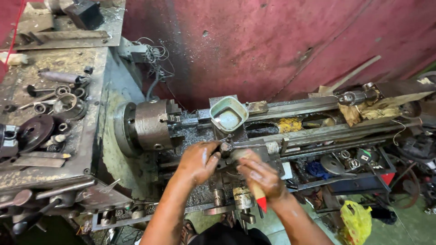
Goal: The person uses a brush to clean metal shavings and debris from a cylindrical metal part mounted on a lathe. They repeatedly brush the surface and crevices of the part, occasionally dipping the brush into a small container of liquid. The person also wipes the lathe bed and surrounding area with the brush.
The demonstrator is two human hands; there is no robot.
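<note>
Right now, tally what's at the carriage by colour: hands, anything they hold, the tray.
Bare hands: 2, left hand and right hand
Red-handled tool: 1, in the right hand
Pale green tray: 1
Yellow bag: 1, on the floor
Total: 5

A single head-worn camera is looking steeply down, close above a grimy grey metal lathe [254, 131] spanning the frame, facing a red wall [272, 41] at top.
</note>
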